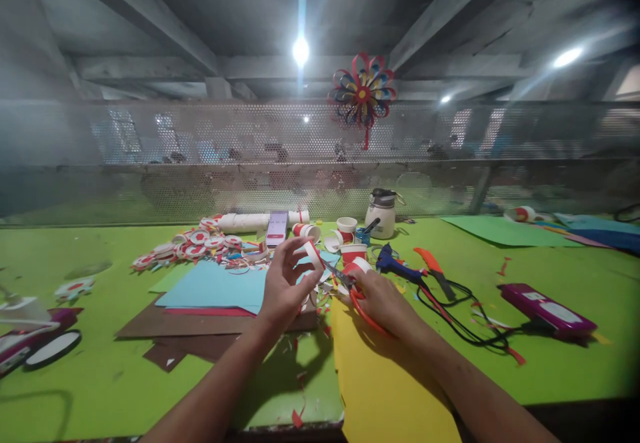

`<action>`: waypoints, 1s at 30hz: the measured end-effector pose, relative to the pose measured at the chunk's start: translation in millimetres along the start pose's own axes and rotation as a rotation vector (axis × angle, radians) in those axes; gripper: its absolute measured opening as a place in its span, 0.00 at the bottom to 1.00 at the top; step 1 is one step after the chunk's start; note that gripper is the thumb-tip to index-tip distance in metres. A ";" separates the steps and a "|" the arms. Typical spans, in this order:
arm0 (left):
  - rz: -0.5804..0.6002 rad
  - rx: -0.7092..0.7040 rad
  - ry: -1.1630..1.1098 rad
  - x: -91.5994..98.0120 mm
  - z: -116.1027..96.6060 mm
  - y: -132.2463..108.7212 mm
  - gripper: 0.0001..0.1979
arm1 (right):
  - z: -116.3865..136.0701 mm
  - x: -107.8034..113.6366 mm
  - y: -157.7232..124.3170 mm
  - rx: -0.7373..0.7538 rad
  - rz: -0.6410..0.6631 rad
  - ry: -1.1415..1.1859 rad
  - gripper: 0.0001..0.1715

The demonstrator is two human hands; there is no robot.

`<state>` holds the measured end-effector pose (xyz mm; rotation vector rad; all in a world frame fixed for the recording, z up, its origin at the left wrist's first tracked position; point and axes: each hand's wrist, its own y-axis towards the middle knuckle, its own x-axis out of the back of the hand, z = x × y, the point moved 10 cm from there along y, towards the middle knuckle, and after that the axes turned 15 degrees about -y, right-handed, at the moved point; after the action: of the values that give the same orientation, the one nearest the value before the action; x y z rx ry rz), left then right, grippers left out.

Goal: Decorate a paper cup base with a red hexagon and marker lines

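White paper ring at the scissor tips: possible faults

Pinched between thumb and fingers of the left hand, raised above the middle of the green desk. Gripped in the right hand by the orange handles: the scissors, aimed at the red edge of the ring. Touching or just short of it: cannot tell. Blades parted or together: cannot tell either.

Main concern: nicked fingertip. Probable cause: left fingers close beside the tips, with little margin for an overrun.

Next: crushed or creased ring. Could come from too hard a pinch on thin, curved stock, or from a sideways twist of the blades.

Third: ragged edge. Could follow from uneven turning of the ring in mid-air, without backing.

Also possible: loss of a dropped ring among scraps and red-and-white paper cups just beyond the hands, through similarity of colour.

To the right: risk of snagging the black cable on a wide swing of the arm, perhaps dragging the glue gun or the orange-and-black tool. Hot or cold nozzle: cannot tell.

Below the right forearm: yellow sheet, reaching over the front edge. Could slide off under a brushing arm.
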<state>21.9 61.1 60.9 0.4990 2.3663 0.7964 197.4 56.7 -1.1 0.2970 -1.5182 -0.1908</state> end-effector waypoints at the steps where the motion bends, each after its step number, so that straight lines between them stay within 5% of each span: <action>1: -0.018 0.037 -0.041 2.3 3.8 0.5 0.23 | -0.5 -0.5 0.5 -0.002 0.003 0.000 0.16; 13: -0.101 0.471 -0.379 25.5 57.7 -1.7 0.18 | -6.9 -2.6 6.8 -0.018 0.016 0.026 0.19; 30: -0.332 0.571 -0.503 53.5 79.4 -3.2 0.09 | -25.3 -21.6 16.9 -0.003 0.048 -0.060 0.20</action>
<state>31.2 119.3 -14.6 0.4456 2.0827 -0.1611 220.5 81.2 -17.1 0.2544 -1.5826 -0.1653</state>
